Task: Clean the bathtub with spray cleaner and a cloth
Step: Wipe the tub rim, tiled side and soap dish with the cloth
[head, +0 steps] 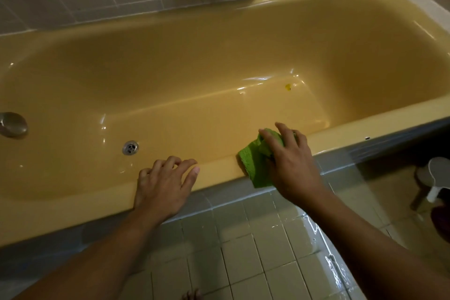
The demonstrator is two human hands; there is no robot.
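Wiping step: my right hand (288, 163) presses the green cloth (255, 165), fingers closed over it, on the bathtub (219, 173) near rim at 5 o'clock; left hand (165, 182) braces, fingers spread, at 7; next, probably stroke along rim.

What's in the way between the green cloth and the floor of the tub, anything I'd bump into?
Nothing visible. The right hand presses the green cloth on the near rim of the bathtub, and the inner wall below it is bare. The left hand rests on the rim off to the side; the drain sits further left.
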